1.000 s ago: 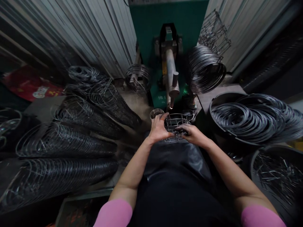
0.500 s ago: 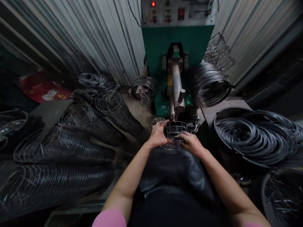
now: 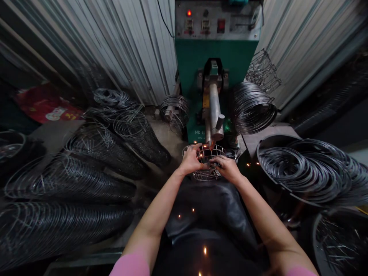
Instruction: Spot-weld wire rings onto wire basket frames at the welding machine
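Both hands grip a round wire basket [image 3: 207,175] under the tip of a green spot welder [image 3: 216,132]. My left hand [image 3: 190,160] is closed on the basket's left side, its thumb pointing inward. On the right side, my right hand [image 3: 227,168] has its fingers closed on the basket wires near the front. The basket's far rim meets the welder's electrode tips, where it glows orange. Small sparks fly around the hands and over the dark apron [image 3: 207,214].
Stacks of wire baskets [image 3: 71,218] lie at left. Wire ring bundles hang beside the welder, the larger bundle [image 3: 253,109] on its right. At right stand a tub of wire rings [image 3: 299,168] and a bin of short wires [image 3: 339,241]. Corrugated walls flank the machine.
Sparks now scatter from the electrode tips, where none showed before. The hands and basket have shifted slightly left, and the view has tilted a little.
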{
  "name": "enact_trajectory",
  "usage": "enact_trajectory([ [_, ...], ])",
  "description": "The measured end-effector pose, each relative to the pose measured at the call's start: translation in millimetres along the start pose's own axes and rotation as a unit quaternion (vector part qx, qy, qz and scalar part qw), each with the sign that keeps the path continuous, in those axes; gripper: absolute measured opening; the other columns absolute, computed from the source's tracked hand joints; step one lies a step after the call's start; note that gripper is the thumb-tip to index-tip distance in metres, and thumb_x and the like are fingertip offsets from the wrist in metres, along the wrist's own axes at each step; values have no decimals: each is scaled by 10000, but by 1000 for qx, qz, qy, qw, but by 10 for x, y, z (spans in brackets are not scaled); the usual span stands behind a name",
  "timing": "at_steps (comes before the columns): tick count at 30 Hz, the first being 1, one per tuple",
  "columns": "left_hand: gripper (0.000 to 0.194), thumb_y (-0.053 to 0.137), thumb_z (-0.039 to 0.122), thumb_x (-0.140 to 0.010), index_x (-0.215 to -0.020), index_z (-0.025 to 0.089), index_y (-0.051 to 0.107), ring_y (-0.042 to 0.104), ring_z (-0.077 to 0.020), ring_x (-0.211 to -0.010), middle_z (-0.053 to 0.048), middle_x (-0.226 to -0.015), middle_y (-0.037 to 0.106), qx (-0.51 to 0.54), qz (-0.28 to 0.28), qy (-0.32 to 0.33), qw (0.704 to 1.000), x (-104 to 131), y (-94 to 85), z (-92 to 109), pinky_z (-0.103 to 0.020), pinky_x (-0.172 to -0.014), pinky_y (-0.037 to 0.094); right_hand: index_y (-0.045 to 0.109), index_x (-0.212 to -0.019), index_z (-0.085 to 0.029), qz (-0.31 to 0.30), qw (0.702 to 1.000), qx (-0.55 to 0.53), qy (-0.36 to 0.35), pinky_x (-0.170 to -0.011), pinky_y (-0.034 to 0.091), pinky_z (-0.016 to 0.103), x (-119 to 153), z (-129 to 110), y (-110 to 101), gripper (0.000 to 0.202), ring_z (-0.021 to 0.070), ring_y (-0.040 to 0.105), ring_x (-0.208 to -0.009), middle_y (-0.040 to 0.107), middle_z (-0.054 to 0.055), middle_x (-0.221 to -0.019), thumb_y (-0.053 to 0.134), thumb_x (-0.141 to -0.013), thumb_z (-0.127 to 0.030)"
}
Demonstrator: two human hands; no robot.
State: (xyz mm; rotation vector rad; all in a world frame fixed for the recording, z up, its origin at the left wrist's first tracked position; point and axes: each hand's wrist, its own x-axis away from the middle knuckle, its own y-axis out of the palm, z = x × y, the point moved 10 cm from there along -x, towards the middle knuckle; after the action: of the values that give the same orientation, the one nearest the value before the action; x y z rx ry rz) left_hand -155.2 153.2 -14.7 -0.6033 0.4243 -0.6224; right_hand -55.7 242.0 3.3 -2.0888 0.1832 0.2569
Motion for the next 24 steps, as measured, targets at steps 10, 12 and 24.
enact_trajectory([
  [10,949,809,455,-434,-1267,225,416,445,-299,-1130,-86,-1171,498,-99,10,-9,995,65,-47,103,-440,-970,346,647,-1035,-213,-34,997,72,8,-736,478,253,12,-41,-27,348,183,627,-909,656,49,-1027,543,-748,-46],
  [12,957,812,463,-428,-1268,234,415,449,-298,-1127,-83,-1171,497,-99,20,-20,995,27,-53,66,-432,-960,356,650,-1032,-217,-27,996,84,17,-731,480,261,-46,-11,-40,343,193,627,-916,654,50,-1042,542,-752,-51],
  [24,957,832,433,-416,-1259,232,428,479,-283,-1093,-78,-1135,510,-68,40,-55,995,-187,-66,-105,-411,-937,379,610,-941,-181,226,917,-244,221,-617,471,294,300,455,-237,317,178,588,-694,644,37,-809,654,-701,-384],
])
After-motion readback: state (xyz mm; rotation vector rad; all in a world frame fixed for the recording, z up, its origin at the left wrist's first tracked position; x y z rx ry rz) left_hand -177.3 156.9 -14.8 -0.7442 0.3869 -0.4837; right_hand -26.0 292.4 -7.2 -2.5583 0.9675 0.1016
